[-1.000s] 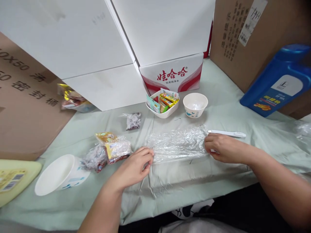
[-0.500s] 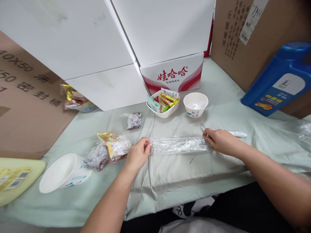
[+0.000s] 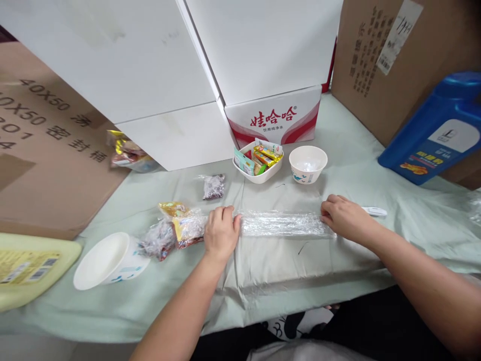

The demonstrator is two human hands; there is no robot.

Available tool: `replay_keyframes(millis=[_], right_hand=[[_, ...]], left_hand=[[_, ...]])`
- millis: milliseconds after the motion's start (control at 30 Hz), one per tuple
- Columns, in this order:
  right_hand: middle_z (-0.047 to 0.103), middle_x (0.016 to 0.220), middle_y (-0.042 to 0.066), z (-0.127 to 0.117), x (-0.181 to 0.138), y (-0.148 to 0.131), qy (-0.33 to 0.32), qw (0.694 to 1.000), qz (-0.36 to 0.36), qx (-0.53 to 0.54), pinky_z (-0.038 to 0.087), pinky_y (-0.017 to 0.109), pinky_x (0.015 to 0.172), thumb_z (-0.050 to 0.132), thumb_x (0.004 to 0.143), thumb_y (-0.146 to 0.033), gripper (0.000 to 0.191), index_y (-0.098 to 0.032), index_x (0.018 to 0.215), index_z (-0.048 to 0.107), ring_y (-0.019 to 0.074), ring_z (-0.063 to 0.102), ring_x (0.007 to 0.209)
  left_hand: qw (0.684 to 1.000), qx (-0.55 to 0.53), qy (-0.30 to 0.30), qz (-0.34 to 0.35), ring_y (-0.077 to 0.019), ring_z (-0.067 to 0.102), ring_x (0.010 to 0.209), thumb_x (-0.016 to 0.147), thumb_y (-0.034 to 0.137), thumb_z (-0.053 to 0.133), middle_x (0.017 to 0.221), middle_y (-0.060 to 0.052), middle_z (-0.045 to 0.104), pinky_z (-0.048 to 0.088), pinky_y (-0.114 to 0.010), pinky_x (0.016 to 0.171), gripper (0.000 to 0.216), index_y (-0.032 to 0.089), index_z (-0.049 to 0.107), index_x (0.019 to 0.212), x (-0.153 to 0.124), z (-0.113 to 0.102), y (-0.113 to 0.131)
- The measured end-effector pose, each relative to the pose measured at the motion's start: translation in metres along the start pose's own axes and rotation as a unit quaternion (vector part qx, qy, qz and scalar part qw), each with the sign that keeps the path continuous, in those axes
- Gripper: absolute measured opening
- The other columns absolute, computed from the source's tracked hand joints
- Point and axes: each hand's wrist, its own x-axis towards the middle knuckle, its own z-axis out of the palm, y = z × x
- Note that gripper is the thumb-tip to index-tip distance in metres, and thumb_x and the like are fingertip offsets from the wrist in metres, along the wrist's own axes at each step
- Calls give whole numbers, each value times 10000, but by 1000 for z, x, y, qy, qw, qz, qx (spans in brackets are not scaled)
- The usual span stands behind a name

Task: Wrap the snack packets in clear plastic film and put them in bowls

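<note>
A crinkled, clear strip of plastic wrap (image 3: 281, 224) lies stretched sideways on the cloth between my two hands. At its left end is my left hand (image 3: 221, 233), fingers bent downward and thumb against the film. My right hand (image 3: 347, 219) pinches the opposite end, its fingertips bunched together. Just left of my left hand are a yellow film-wrapped snack packet (image 3: 188, 226) and a dark wrapped bundle (image 3: 160, 239). Behind my right hand, a white-handled tool (image 3: 376, 211) shows only in part.
Farther back stand a white tray (image 3: 259, 177) of snack packets and a paper bowl (image 3: 308, 173). A small wrapped packet (image 3: 214, 187) lies left of them. Another paper bowl (image 3: 131, 271) rests tipped at left. Cartons (image 3: 274, 120) and a blue bottle (image 3: 424, 135) border the table.
My left hand has turned more palm-down at the strip's left end, its fingers curling over. The right hand still holds its end. The whole view has shifted slightly.
</note>
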Motion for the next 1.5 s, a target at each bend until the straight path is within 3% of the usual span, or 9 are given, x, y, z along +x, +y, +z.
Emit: replay_keyframes(millis=[100, 233, 333, 467, 600, 900, 1067, 1267, 1500], right_hand=[[645, 838, 73, 0, -2, 1, 11, 999, -12, 46, 429, 303, 694, 499, 833, -149, 123, -180, 771, 600, 216, 612, 796], [671, 770, 20, -11, -16, -2, -28, 980, -25, 197, 425, 255, 599, 504, 779, -119, 194, -192, 931, 599, 156, 608, 651], [687, 1079, 65, -26, -33, -7, -57, 942, -142, 298, 469, 239, 663, 505, 762, -80, 427, -211, 1160, 589, 132, 646, 736], [704, 1041, 65, -43, -46, -12, -211, 837, -269, 427, 501, 223, 669, 528, 797, -80, 384, -198, 1143, 645, 120, 678, 743], [708, 907, 74, -41, -41, -7, -308, 732, -214, 568, 530, 222, 631, 571, 896, -222, 163, -134, 1012, 643, 130, 702, 719], [591, 1308, 132, -9, -2, -28, -178, 554, -125, 803, 487, 404, 977, 595, 878, -571, 512, -210, 1241, 566, 245, 590, 1195], [412, 1484, 111, 2, 17, -18, -7, 638, -41, 769, 438, 461, 1012, 586, 863, -577, 489, -265, 1238, 551, 273, 524, 1253], [626, 1162, 121, -13, -1, -14, 122, 807, -90, 571, 506, 383, 835, 597, 869, -516, 411, -198, 1128, 577, 229, 615, 999], [673, 1145, 134, 5, -8, -49, 84, 922, -301, 227, 472, 439, 929, 471, 959, -247, 265, -147, 1117, 660, 261, 588, 1083]], left_hand=[[988, -105, 47, 106, -241, 600, 864, 948, 230, 490, 908, -99, 658, 483, -360, 779, 171, 171, 651, 953, -7, -13, 12], [947, -210, -91, 224, -235, 588, 1029, 967, 258, 480, 1121, -95, 658, 504, -377, 876, 253, 177, 610, 1169, -21, -20, 32], [928, -184, -179, 269, -339, 469, 1262, 931, 420, 554, 1391, -121, 537, 436, -513, 987, 467, 211, 521, 1347, -28, -19, 41], [873, -206, -270, 350, -357, 269, 1435, 881, 581, 562, 1560, -90, 347, 267, -568, 1121, 700, 262, 373, 1474, -31, -18, 44], [841, -239, -297, 384, -315, 162, 1486, 915, 566, 512, 1594, -53, 278, 161, -534, 1175, 683, 294, 304, 1506, -31, -19, 44], [768, -326, -346, 429, -258, 282, 1453, 939, 456, 509, 1544, -70, 384, 84, -500, 1211, 662, 271, 256, 1522, -27, -28, 50], [762, -365, -334, 418, -265, 341, 1427, 961, 500, 439, 1520, -125, 413, 129, -504, 1210, 677, 224, 211, 1536, -24, -24, 47], [749, -416, -344, 384, -248, 373, 1414, 974, 560, 331, 1538, -112, 387, 175, -483, 1206, 655, 238, 213, 1533, -17, -29, 46], [748, -439, -364, 340, -255, 454, 1358, 955, 585, 376, 1451, -125, 502, 246, -478, 1189, 667, 206, 303, 1499, -16, -30, 44]])
